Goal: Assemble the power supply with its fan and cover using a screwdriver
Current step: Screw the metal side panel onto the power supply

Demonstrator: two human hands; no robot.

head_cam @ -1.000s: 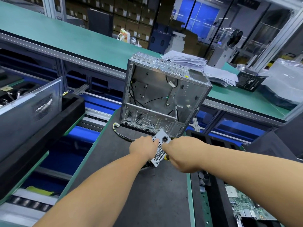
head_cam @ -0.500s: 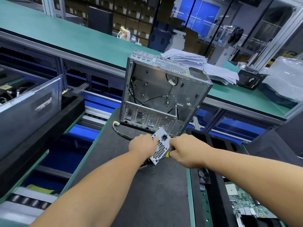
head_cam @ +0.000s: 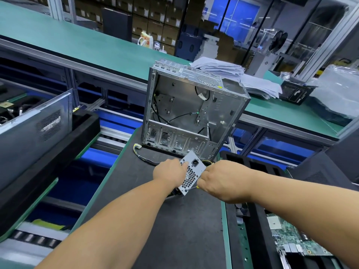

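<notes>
Screwdriver (head_cam: 194, 187) tip sits at the power supply (head_cam: 191, 174) lower corner, centre frame on the dark tabletop (head_cam: 174, 230). Left hand (head_cam: 170, 173) grips the supply; right hand (head_cam: 219, 180) clamps the driver. A tilted tip could slip off.

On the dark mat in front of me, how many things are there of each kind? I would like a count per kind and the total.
Open computer case: 1
Power supply: 1
Loose cable with white connector: 1
Total: 3
</notes>
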